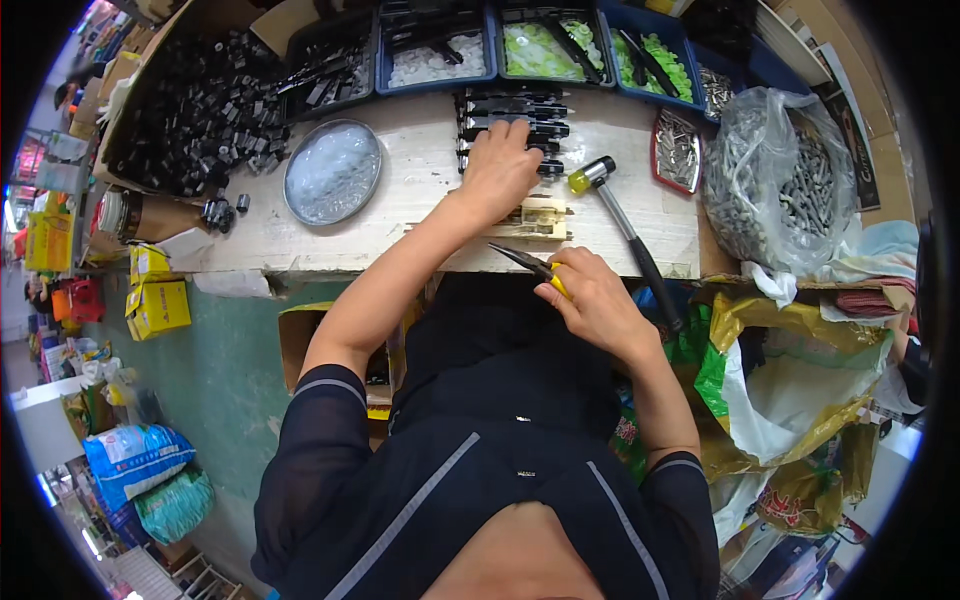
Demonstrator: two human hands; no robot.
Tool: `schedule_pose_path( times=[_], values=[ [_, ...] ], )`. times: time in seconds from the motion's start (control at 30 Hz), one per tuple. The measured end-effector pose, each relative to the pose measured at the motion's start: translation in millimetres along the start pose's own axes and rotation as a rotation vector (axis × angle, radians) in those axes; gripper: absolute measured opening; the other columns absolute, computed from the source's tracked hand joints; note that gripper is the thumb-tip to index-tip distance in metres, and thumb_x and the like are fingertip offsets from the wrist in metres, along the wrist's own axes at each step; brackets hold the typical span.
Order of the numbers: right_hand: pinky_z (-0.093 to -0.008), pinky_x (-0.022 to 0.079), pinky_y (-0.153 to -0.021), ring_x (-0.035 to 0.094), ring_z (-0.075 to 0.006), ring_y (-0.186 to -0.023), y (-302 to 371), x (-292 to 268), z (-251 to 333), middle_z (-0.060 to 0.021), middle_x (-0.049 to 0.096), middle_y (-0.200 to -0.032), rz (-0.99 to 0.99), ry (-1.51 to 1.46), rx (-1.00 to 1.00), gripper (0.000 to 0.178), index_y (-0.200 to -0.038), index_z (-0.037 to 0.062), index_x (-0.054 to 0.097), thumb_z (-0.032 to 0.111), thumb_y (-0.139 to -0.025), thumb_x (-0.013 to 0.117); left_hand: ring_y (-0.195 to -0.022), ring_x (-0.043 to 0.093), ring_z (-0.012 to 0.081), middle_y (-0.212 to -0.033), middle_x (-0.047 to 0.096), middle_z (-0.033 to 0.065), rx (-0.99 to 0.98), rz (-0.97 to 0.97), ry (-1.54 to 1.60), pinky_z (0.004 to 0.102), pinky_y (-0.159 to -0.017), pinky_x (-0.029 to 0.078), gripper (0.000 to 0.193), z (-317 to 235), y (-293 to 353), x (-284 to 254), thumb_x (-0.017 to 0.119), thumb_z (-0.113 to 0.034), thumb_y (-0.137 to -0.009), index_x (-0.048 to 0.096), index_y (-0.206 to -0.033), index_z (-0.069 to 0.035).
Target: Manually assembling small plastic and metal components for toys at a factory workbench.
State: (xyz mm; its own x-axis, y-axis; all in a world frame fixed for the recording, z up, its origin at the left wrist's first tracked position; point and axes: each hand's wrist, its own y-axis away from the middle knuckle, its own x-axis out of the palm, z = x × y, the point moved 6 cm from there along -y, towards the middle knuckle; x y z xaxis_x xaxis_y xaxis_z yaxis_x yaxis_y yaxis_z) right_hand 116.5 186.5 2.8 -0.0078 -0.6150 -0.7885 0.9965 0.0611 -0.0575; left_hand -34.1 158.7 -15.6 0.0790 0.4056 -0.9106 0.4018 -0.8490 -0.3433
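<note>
My left hand (pixel 500 168) reaches forward over the white workbench (pixel 420 190) and rests on a stack of black metal parts (pixel 515 115), fingers curled over them. My right hand (pixel 590 295) sits near the bench's front edge, shut on a pair of yellow-handled pliers (pixel 528 263) whose thin jaws point left. Between the hands lies a small pale wooden jig (pixel 540 215). A mallet (pixel 620 225) with a yellow and black head lies just right of the left hand.
A round metal dish (pixel 332 172) of clear bits sits left. A big pile of black parts (pixel 195 115) fills a box far left. Blue bins (pixel 520 45) line the back. A plastic bag of metal screws (pixel 775 180) and a small tray (pixel 676 150) stand right.
</note>
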Motion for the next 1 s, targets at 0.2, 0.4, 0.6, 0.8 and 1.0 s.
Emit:
schedule_pose_path(
  times=[0.2, 0.4, 0.6, 0.8, 1.0],
  values=[
    [-0.0382, 0.041, -0.075, 0.050, -0.0315, -0.083, 14, -9, -17, -0.0153, 0.054, -0.087, -0.073, -0.005, 0.090, 0.024, -0.075, -0.0045, 0.055, 0.019, -0.081, 0.059, -0.088, 0.054, 0.0265, -0.093, 0.055, 0.0121, -0.093, -0.130, 0.395, 0.0361, -0.076, 0.043, 0.017, 29, 12, -21, 0.061, -0.006, -0.074, 0.061, -0.090, -0.001],
    [-0.0388, 0.041, -0.080, 0.050, -0.0338, -0.091, -5, -14, -9, -0.0184, 0.055, -0.096, -0.164, -0.107, 0.058, 0.023, -0.084, -0.0073, 0.055, 0.016, -0.084, 0.056, -0.086, 0.059, 0.0203, -0.096, 0.060, 0.0134, -0.472, -0.258, 1.668, 0.0329, -0.073, 0.051, 0.037, 60, 66, -60, 0.046, -0.003, -0.085, 0.043, -0.122, -0.001],
    [-0.0380, 0.041, -0.083, 0.050, -0.0338, -0.095, -32, -10, 11, -0.0197, 0.054, -0.101, -0.172, -0.151, -0.005, 0.024, -0.090, -0.0075, 0.056, 0.016, -0.086, 0.054, -0.061, 0.051, 0.0088, -0.076, 0.054, 0.0041, -0.597, -0.198, 1.457, 0.0210, -0.053, 0.043, 0.025, 20, 107, -53, 0.049, -0.019, -0.092, 0.046, -0.112, -0.004],
    [-0.0384, 0.041, -0.084, 0.050, -0.0336, -0.096, -34, -8, 25, -0.0200, 0.054, -0.101, -0.108, -0.104, -0.021, 0.026, -0.085, -0.0080, 0.056, 0.018, -0.086, 0.054, -0.055, 0.047, 0.0040, -0.067, 0.054, -0.0002, -0.540, -0.238, 1.212, 0.0186, -0.048, 0.038, 0.025, 6, 111, -62, 0.055, -0.018, -0.089, 0.055, -0.108, -0.001],
    [-0.0386, 0.044, -0.074, 0.053, -0.0333, -0.084, -30, -6, 28, -0.0186, 0.054, -0.089, -0.086, -0.060, -0.027, 0.022, -0.078, -0.0064, 0.054, 0.015, -0.083, 0.057, -0.051, 0.046, 0.0046, -0.064, 0.055, 0.0003, -0.452, -0.274, 1.047, 0.0199, -0.047, 0.038, 0.023, -1, 109, -67, 0.056, -0.015, -0.088, 0.056, -0.105, 0.000]
  ],
)
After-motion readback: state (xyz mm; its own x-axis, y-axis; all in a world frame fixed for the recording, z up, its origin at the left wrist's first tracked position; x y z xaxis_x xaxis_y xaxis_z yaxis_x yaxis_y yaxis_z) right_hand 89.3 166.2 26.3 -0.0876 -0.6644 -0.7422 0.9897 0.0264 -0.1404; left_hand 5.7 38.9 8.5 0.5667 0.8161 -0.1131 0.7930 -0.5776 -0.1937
